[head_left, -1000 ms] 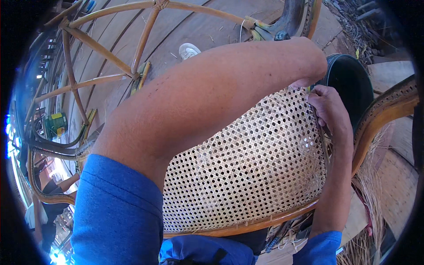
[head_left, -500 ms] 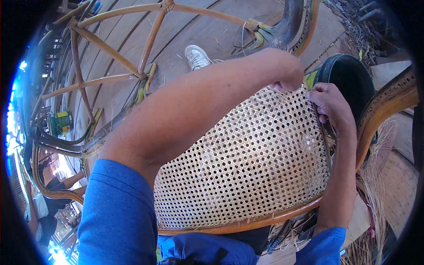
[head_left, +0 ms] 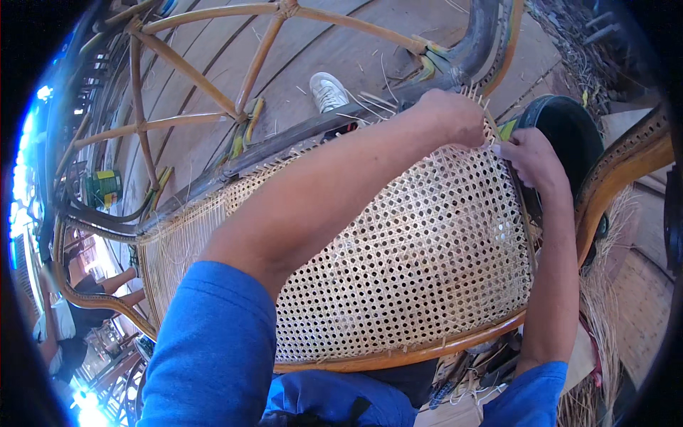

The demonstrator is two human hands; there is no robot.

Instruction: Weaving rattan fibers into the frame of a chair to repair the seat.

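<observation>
A woven cane panel (head_left: 398, 263) with an open hole pattern spreads before me, set in a curved rattan frame (head_left: 427, 354). My left arm reaches across it. At the panel's far right corner my left hand (head_left: 457, 119) is curled closed, its fingertips mostly hidden behind it. Just to its right, my right hand (head_left: 532, 160) pinches at the panel's right edge, thumb toward the weave. Whatever thin piece either hand grips is too small or hidden to name. Loose cane ends (head_left: 473, 92) stick up beside the left hand.
A dark green bucket (head_left: 562, 135) stands beyond my right hand. A curved rattan arm (head_left: 626, 174) rises at the right, above a bundle of loose fibres (head_left: 597, 299). Rattan bars (head_left: 188, 67) cross the far left. A shoe (head_left: 328, 92) rests on the plank floor beyond the panel.
My left forearm has shifted slightly right and lower in view, uncovering more of the panel's far edge and the loose cane ends. The right hand stays at the same edge.
</observation>
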